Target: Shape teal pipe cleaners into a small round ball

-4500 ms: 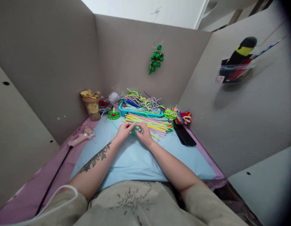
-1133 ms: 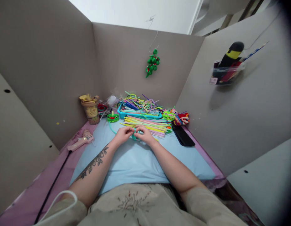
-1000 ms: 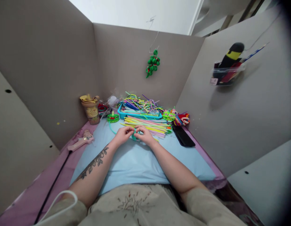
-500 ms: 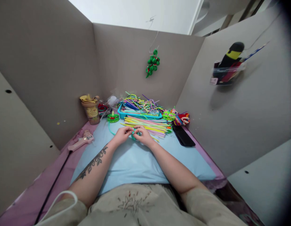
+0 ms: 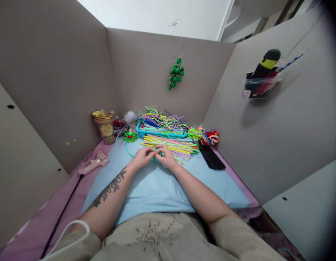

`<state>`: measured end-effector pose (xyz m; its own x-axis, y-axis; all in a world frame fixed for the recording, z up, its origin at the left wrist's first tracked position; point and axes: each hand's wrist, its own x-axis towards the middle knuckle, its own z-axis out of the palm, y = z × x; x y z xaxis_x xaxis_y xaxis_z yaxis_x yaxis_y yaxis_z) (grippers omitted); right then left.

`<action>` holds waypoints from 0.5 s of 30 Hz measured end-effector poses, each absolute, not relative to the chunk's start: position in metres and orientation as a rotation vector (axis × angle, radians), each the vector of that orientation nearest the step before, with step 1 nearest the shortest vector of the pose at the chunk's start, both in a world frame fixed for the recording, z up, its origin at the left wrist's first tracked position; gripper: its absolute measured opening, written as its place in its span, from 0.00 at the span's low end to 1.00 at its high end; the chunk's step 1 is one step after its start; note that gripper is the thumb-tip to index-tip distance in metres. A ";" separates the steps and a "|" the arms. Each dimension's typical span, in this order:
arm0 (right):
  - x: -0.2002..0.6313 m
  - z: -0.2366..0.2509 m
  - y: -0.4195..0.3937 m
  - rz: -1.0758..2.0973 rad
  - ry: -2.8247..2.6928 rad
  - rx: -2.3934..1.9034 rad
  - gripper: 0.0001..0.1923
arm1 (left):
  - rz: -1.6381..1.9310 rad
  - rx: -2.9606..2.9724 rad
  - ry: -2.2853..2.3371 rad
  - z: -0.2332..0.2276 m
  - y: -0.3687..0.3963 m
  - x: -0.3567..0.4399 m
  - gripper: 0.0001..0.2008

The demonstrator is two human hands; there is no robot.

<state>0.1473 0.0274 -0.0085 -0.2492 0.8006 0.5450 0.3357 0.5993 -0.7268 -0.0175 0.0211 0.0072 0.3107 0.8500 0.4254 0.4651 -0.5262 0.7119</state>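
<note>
My left hand (image 5: 142, 158) and my right hand (image 5: 166, 158) meet above the blue cloth (image 5: 157, 188), fingertips pinched close together. Between them is a small teal piece of bent pipe cleaner (image 5: 158, 158), mostly covered by my fingers. A teal strand (image 5: 127, 148) runs along the cloth at the left, toward my left hand. Just beyond my hands lies a row of yellow, pink and green pipe cleaners (image 5: 170, 145). Back to the left sits a green pipe-cleaner figure (image 5: 130, 136) with a red mouth.
A blue tray (image 5: 162, 134) heaped with pipe cleaners stands at the back. On the left are a pink glue gun (image 5: 93, 165) and a lidded cup (image 5: 105, 127); to the right, a black phone-like slab (image 5: 212, 158). Grey panels enclose three sides, one with a hanging holder (image 5: 261, 78).
My left hand's fingers have shifted slightly around the teal piece, hiding more of it. Otherwise the scene stays the same.
</note>
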 end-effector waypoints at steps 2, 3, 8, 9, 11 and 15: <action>0.148 -0.010 0.029 0.587 -1.832 -0.923 0.02 | 1.110 2.185 1.173 0.006 0.021 -0.017 0.09; 0.148 -0.010 0.029 0.589 -1.831 -0.925 0.02 | 1.107 2.209 1.179 0.006 0.020 -0.018 0.09; 0.149 -0.012 0.030 0.597 -1.833 -0.928 0.02 | 1.096 2.250 1.212 0.007 0.020 -0.019 0.10; 0.149 -0.012 0.030 0.592 -1.832 -0.926 0.01 | 1.094 2.257 1.214 0.007 0.020 -0.019 0.10; 0.149 -0.011 0.029 0.579 -1.827 -0.921 0.01 | 1.091 2.275 1.214 0.008 0.020 -0.018 0.11; 0.148 -0.008 0.027 0.573 -1.797 -0.927 0.02 | 1.109 2.279 1.230 0.007 0.021 -0.018 0.10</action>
